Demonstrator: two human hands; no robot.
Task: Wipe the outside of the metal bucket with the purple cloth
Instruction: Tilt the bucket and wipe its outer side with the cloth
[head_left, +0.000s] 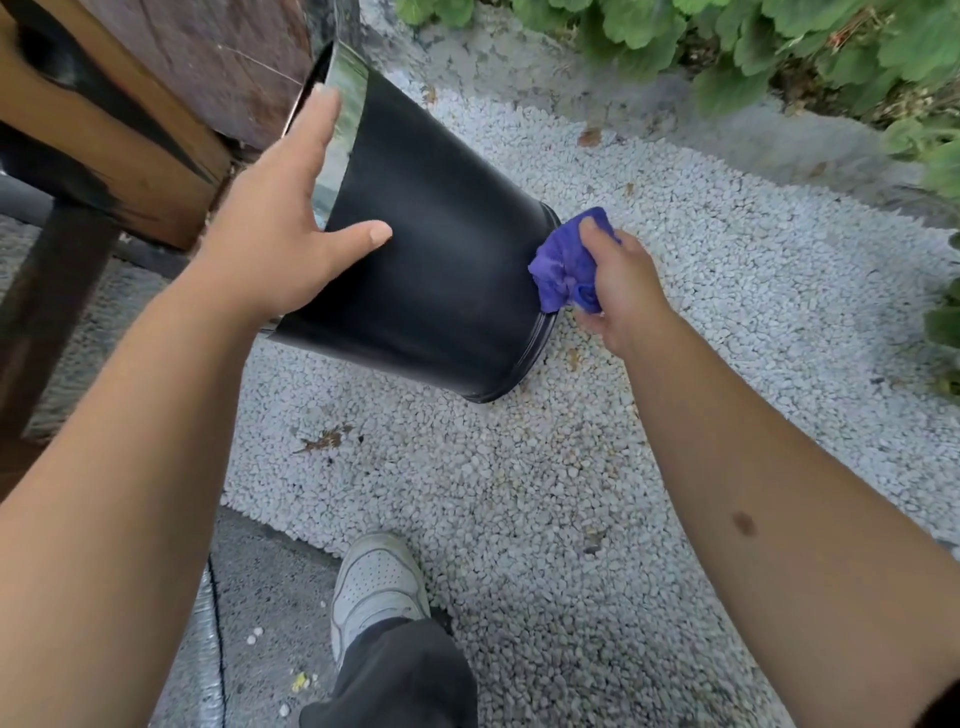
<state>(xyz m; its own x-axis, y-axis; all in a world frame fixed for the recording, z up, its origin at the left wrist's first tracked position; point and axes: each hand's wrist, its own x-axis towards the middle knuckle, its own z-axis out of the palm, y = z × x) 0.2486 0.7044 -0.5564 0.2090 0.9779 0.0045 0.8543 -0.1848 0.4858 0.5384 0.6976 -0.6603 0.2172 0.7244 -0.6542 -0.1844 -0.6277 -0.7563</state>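
Observation:
The metal bucket (441, 260) is black with a shiny silver band at its rim. It is tilted over, its mouth toward the upper left and its base down on the gravel at the right. My left hand (280, 228) holds it near the rim, fingers spread over the silver band and thumb on the black wall. My right hand (618, 291) grips the bunched purple cloth (563, 265) and presses it against the bucket's base edge on the right side.
White gravel (519, 493) covers the ground under and around the bucket. A wooden beam structure (130, 130) stands at the upper left, close to the bucket's mouth. Green plants (753, 41) line the top right. My white shoe (376, 587) stands at the bottom centre.

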